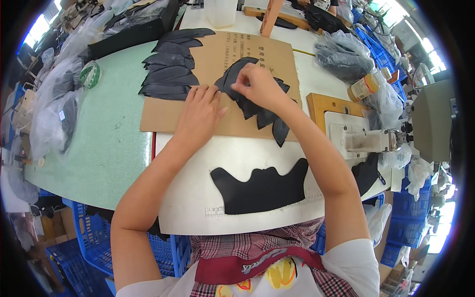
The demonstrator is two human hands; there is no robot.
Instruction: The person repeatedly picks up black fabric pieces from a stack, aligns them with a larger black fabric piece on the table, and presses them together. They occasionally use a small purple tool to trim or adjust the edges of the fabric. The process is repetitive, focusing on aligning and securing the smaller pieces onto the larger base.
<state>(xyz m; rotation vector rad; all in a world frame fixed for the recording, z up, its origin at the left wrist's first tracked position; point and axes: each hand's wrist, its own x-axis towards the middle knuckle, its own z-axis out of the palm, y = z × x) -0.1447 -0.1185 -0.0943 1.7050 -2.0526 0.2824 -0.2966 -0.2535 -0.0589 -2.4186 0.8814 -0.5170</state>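
Observation:
My right hand (260, 86) reaches over a fanned stack of thin black cut pieces (265, 117) on a brown cardboard sheet (168, 114). Its thumb and forefinger pinch at the left edge of that stack, and the fingertips partly hide the piece there. My left hand (202, 111) rests on the cardboard just left of it, palm down, fingers out and slightly bent. Its fingertips lie beside a second group of overlapping black pieces (168, 69). Nearer to me, a larger flat black panel (260, 190) with a wavy upper edge lies on the white tabletop (188, 208).
A sewing machine arm (366, 141) stands to the right, with a yellow jar (363, 88) behind it. On the left, a green mat (99, 143) carries a roll of tape (91, 74). Bagged black parts (344, 57) lie at the far right. Blue crates (99, 237) stand below the table.

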